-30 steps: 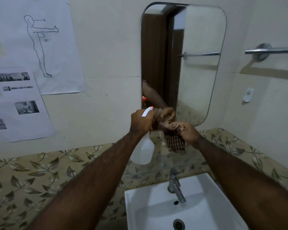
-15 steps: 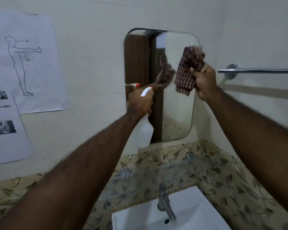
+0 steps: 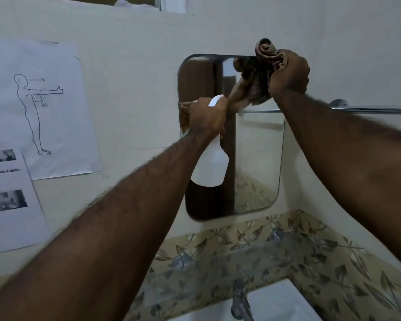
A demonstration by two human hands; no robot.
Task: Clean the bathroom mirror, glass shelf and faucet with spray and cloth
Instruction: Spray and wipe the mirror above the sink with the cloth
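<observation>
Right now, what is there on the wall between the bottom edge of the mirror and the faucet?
In the head view, below the mirror come a strip of plain wall, then leaf-patterned tiles with the glass shelf in front of them, then the faucet.

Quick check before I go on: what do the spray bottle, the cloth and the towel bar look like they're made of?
Spray bottle: looks like matte white plastic, opaque, no glare. Cloth: soft woven fabric with a brown check, bunched and rolled in the right hand. Towel bar: probably polished metal, going by its bright streaks; chrome or steel is not clear.
</observation>
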